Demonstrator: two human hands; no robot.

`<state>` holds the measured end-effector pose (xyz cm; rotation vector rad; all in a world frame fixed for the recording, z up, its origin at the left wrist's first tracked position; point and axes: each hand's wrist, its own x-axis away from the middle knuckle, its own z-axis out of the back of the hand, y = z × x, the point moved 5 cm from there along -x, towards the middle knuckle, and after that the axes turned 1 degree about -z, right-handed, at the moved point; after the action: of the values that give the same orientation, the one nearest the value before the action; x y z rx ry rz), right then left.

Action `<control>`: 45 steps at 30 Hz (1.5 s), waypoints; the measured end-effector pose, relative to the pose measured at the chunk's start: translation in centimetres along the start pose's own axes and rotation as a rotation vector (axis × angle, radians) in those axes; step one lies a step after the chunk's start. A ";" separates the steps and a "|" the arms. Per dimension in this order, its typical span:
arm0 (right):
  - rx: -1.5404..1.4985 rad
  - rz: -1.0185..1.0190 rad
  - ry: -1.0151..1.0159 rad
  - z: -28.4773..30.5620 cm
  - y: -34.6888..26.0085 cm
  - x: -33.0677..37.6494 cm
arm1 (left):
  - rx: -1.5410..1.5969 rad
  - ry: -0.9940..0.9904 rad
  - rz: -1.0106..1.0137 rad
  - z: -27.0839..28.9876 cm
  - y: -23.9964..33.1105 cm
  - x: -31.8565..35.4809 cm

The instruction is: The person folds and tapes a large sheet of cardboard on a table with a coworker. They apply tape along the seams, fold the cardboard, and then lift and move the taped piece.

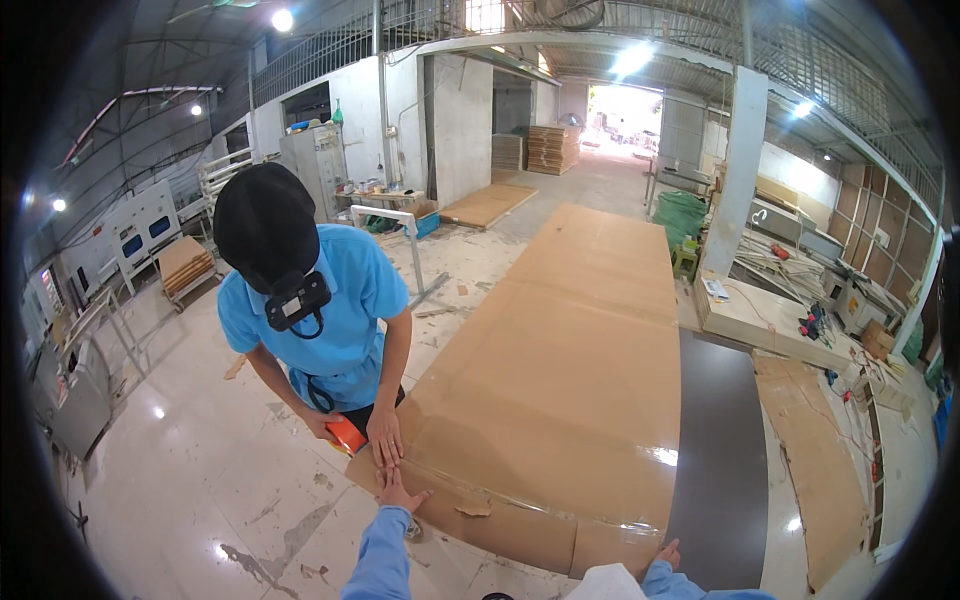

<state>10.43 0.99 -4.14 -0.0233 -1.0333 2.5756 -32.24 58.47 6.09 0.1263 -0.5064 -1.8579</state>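
A long brown cardboard wrap (560,350) lies in front of me, with clear tape shining along its near fold and right edge. My left hand (400,492) is open, its fingers and thumb spread flat on the wrap's near left corner. At the near right corner, my right hand (667,556) is closed on the cardboard edge, partly hidden by my sleeve. Across the left corner, a co-worker in a blue shirt (340,290) presses a hand (385,435) on the cardboard, just beyond my left fingers. The co-worker's other hand holds an orange tape dispenser (346,436).
A dark grey panel (715,450) runs along the wrap's right side. Farther right lie a loose cardboard strip (810,460) and a low stack of boards (770,320) with tools and cables. A white metal frame (412,240) stands behind the co-worker. Stacked sheets (553,148) are at the back.
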 end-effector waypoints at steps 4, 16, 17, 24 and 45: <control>-0.014 0.028 -0.043 0.1 -0.1 0.2 | -0.002 0.036 -0.033 0.0 0.0 0.1; 0.071 0.037 0.073 -1.1 0.7 -0.6 | -0.010 0.005 -0.018 -0.6 -0.4 -0.5; 0.059 0.058 0.057 -1.3 1.0 -0.7 | 0.003 0.023 -0.034 -0.5 -0.4 -0.3; 0.064 0.018 0.026 -0.8 1.6 -1.3 | -0.021 -0.011 -0.085 -0.6 0.4 -0.1; -0.392 -0.229 -0.450 -2.8 -0.6 0.1 | 0.120 0.329 -0.264 -11.2 10.2 16.4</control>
<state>10.95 3.33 -5.75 0.5607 -1.5846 2.1804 -25.22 37.54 2.78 0.5938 -0.3838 -2.0102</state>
